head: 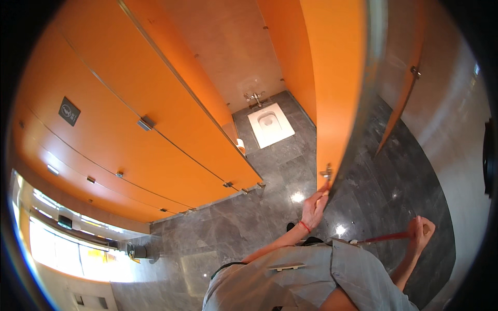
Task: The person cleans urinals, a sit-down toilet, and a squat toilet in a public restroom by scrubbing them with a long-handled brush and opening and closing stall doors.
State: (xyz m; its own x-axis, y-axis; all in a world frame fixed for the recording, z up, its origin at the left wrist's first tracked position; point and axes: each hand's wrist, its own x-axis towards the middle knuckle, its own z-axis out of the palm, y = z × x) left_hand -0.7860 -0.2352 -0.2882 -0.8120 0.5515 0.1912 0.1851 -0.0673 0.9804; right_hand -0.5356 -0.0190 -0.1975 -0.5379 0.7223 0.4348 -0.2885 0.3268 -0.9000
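My left hand [314, 208], with a red cord on the wrist, grips the edge of an orange toilet stall door [334, 97], just below its metal latch [327, 171]. The door stands swung out. My right hand [422, 231] is closed around a reddish handle [389, 237] at my right side. That handle runs left towards my body, and a pale piece shows near its far end; what it belongs to is hidden. Inside the stall, a white squat toilet [271, 125] is set in the floor, below a metal valve pipe [255, 98] on the wall.
Orange partitions and doors [155, 128] line the left, one bearing a dark sign [69, 111]. A white paper roll [241, 146] hangs inside the stall. A dark bin [137, 250] stands near the bright window [78, 252]. Grey floor tiles [218, 225] reflect lights.
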